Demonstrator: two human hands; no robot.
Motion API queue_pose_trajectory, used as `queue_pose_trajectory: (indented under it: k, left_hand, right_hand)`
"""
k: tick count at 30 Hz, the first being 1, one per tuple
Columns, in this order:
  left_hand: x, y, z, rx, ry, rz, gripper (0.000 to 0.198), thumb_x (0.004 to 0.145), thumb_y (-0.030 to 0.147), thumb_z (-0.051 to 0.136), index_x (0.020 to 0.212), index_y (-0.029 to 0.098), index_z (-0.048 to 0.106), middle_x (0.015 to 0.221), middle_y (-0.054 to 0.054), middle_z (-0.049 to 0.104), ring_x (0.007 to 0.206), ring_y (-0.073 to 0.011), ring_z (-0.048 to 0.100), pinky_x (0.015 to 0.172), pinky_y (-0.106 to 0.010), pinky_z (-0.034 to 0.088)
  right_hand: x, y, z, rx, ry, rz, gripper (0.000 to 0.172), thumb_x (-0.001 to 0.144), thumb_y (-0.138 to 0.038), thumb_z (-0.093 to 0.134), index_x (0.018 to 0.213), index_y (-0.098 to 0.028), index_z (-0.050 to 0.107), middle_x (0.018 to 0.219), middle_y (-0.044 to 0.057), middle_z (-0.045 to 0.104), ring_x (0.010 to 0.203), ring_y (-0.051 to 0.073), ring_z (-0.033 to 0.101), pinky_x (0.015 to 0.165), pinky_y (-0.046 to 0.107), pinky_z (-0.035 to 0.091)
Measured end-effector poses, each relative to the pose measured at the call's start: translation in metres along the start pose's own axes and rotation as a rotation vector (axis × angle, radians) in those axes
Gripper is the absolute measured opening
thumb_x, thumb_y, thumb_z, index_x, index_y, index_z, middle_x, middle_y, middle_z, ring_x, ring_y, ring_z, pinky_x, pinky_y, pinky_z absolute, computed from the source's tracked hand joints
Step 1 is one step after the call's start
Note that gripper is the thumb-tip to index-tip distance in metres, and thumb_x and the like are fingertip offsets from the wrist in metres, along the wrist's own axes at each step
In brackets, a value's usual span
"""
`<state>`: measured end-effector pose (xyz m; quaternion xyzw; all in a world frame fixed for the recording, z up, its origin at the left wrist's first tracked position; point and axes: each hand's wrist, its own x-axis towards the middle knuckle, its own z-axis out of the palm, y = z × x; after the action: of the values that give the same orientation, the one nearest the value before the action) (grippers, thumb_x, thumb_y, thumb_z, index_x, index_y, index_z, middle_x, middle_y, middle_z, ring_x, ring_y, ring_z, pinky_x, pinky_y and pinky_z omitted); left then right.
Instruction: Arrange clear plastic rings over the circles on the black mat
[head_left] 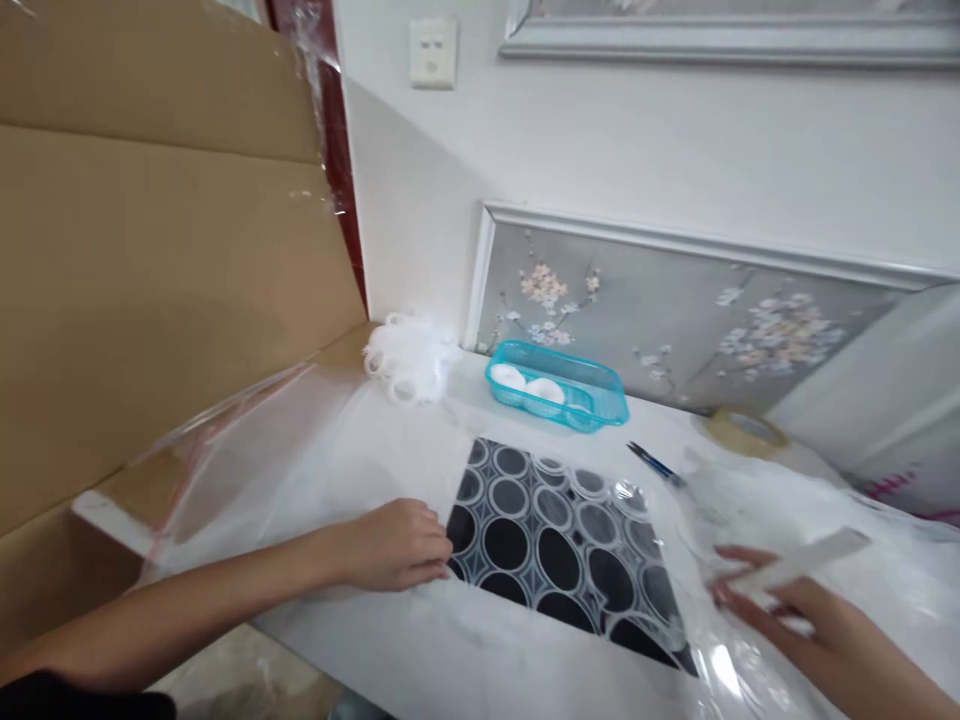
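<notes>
A flat rectangular sheet patterned with black and dark-grey discs ringed in pale grey (pixel 559 555) lies on the white worktop (pixel 465 640), clear plastic catching bright glints along its right side, in front of a translucent turquoise plastic basket (pixel 609 404). The left hand (pixel 405 545) rests with curled fingers at the sheet's left edge, and whether its grip pinches anything I cannot tell. Right of the sheet, the right hand's (pixel 787 605) grip pinches a slim, flat white strip (pixel 821 550), slightly blurred and tilted upward.

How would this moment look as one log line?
left hand: at left edge of sheet | right hand: holding white strip | basket: beyond sheet | pen: right of basket
</notes>
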<state>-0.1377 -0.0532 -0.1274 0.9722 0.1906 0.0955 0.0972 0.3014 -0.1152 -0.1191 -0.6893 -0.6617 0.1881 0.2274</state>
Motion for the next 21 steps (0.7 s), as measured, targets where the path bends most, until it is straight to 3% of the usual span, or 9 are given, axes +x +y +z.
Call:
queue_pose_trajectory:
  k: [1,2,4,7,10,15,21]
  left_hand:
    - [0.003,-0.004,0.0,0.025,0.011,-0.034,0.024,0.094,0.027,0.044,0.074,0.019,0.053,0.068,-0.003,0.06,0.064,-0.0167,0.054,0.064,-0.028,0.038]
    - [0.007,-0.008,0.0,0.033,0.018,-0.076,0.025,0.095,0.028,0.044,0.073,0.019,0.053,0.066,-0.002,0.059,0.063,-0.0165,0.054,0.063,-0.028,0.037]
    - [0.013,-0.019,0.004,0.007,0.033,-0.143,0.027,0.094,0.03,0.045,0.072,0.019,0.054,0.064,-0.001,0.058,0.062,-0.0155,0.053,0.062,-0.027,0.038]
    - [0.014,-0.034,0.017,-0.018,0.135,-0.154,0.021,0.094,0.03,0.046,0.085,0.017,0.06,0.078,-0.004,0.063,0.071,-0.0166,0.057,0.07,-0.028,0.042]
    - [0.008,-0.041,0.03,0.02,0.241,-0.095,0.021,0.094,0.024,0.044,0.101,0.016,0.062,0.094,-0.009,0.067,0.086,-0.0197,0.06,0.08,-0.033,0.045]
    - [-0.003,-0.035,0.043,0.176,0.282,0.03,0.023,0.094,0.019,0.043,0.098,0.012,0.065,0.096,-0.01,0.07,0.089,-0.0208,0.064,0.082,-0.033,0.05]
    - [-0.006,-0.027,0.055,0.406,0.327,0.004,0.033,0.097,0.02,0.036,0.098,0.007,0.066,0.105,-0.012,0.069,0.101,-0.0216,0.062,0.095,-0.033,0.047]
  right_hand:
    - [0.007,-0.016,0.002,0.056,-0.016,0.007,0.043,0.072,-0.06,0.06,0.076,-0.02,0.075,0.113,0.012,0.067,0.093,0.03,0.067,0.067,0.033,0.058]
    - [0.016,-0.033,0.007,0.099,0.044,-0.006,0.045,0.073,-0.061,0.058,0.075,-0.019,0.075,0.108,0.013,0.069,0.091,0.031,0.067,0.067,0.036,0.057]
    - [0.032,-0.069,0.027,0.237,0.0,-0.067,0.044,0.078,-0.057,0.056,0.083,-0.017,0.075,0.093,0.012,0.073,0.083,0.028,0.067,0.069,0.037,0.055]
    - [0.05,-0.116,0.073,0.394,-0.142,-0.112,0.037,0.081,-0.049,0.057,0.089,-0.016,0.072,0.079,0.007,0.072,0.071,0.023,0.064,0.067,0.035,0.052]
    - [0.064,-0.149,0.12,0.531,-0.198,-0.142,0.027,0.079,-0.04,0.062,0.089,-0.015,0.069,0.075,0.005,0.07,0.068,0.019,0.062,0.064,0.031,0.049]
    - [0.084,-0.167,0.171,0.629,-0.168,-0.196,0.019,0.078,-0.035,0.063,0.079,-0.016,0.066,0.07,0.003,0.067,0.065,0.017,0.061,0.06,0.027,0.046]
    - [0.088,-0.166,0.194,0.666,-0.166,-0.185,0.017,0.077,-0.034,0.064,0.078,-0.017,0.068,0.07,0.003,0.07,0.066,0.019,0.064,0.062,0.028,0.049]
